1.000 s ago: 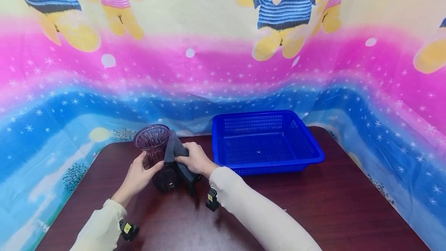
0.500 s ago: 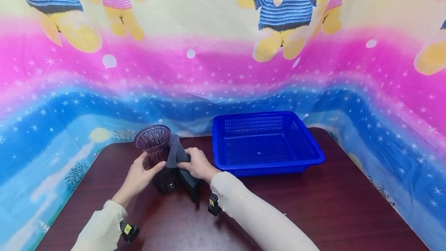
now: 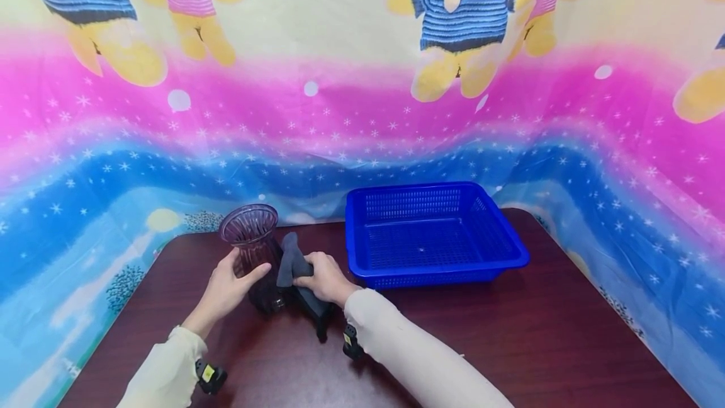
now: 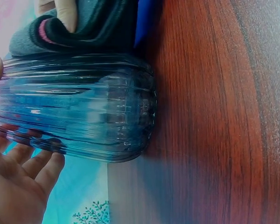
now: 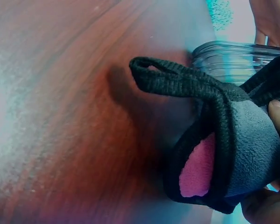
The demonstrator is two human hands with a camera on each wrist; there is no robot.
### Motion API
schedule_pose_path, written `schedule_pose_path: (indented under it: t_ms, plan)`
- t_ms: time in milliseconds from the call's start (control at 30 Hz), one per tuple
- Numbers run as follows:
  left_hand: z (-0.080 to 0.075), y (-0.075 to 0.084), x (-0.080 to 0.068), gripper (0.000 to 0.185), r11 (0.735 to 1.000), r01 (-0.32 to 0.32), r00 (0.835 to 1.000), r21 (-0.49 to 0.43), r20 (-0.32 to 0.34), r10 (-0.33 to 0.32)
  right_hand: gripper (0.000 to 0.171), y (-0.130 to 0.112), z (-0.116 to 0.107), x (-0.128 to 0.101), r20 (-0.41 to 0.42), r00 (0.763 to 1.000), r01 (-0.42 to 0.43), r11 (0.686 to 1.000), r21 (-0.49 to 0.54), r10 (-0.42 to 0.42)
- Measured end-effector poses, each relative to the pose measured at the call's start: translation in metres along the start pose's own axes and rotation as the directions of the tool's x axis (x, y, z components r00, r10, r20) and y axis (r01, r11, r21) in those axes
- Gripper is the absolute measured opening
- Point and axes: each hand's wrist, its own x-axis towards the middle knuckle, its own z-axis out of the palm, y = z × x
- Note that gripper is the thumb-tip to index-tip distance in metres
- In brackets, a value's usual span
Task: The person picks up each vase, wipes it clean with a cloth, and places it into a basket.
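Note:
A ribbed, see-through purple glass vase (image 3: 257, 250) with a flared rim stands upright at the back left of the table. My left hand (image 3: 228, 287) holds it round the middle, thumb on the near side and fingers on the far side. Just right of the vase, my right hand (image 3: 327, 279) grips a folded dark grey cloth (image 3: 293, 263). Black edging, a hanging loop and a pink inner face of the cloth (image 5: 252, 144) show in the right wrist view. In the left wrist view the cloth (image 4: 91, 23) lies along the side of the vase (image 4: 84, 107).
A blue plastic basket (image 3: 436, 263) with mesh walls stands at the back right of the dark wood table (image 3: 510, 332), right of my right hand. Behind the table hangs a printed curtain (image 3: 317, 118). Each wrist carries a small black camera.
My right hand has moved slightly down and to the right with the cloth, away from the upper part of the vase. The left hand and the vase have hardly moved.

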Motion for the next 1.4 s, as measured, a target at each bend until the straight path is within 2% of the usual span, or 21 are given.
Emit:
schedule_pose_path:
  t_ms: [400,867,1400]
  plan:
    - [0.001,0.002,-0.001,0.069,1.000,-0.009,1.000,-0.015,-0.006,0.009,0.023,0.010,0.007,-0.005,0.039,0.999,-0.028,0.998,-0.051,0.030]
    - [-0.002,0.002,-0.001,0.081,1.000,0.025,0.999,0.011,0.023,-0.026,0.022,0.019,0.015,-0.004,0.074,0.996,-0.041,0.997,-0.068,0.046]
    - [-0.001,0.002,-0.001,0.080,1.000,0.024,0.999,0.007,0.023,-0.024,0.025,0.019,0.017,-0.007,0.047,0.998,-0.049,0.998,-0.040,0.050]
